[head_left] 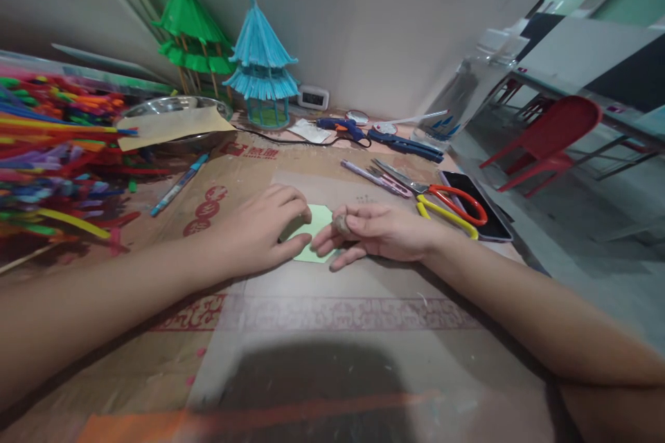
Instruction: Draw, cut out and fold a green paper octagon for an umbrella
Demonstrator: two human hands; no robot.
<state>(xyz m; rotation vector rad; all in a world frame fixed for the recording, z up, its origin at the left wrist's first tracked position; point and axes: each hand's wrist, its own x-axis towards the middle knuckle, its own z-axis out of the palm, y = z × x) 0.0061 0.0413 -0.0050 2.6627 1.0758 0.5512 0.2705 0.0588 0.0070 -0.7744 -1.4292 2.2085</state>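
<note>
A light green piece of paper with cut corners (314, 253) lies on the cardboard-covered table (332, 367) between my hands. At its left side rests my left hand (275, 228), fingers curved and apart, with nothing seen in it. On the right, my right hand (368, 232) is turned partly palm up and pinches a small, roundish greyish-brown object (341, 224) between thumb and index finger. The other fingers of that hand spread over the paper's right edge and hide part of it.
Orange and yellow scissors (457, 202) lie by a phone (481, 208). Behind are a blue glue gun (343, 127), a blue pagoda model (262, 66) and a green one (192, 34). Colourful pipe cleaners (57, 159) fill the left side; a pen (179, 185) lies beside them.
</note>
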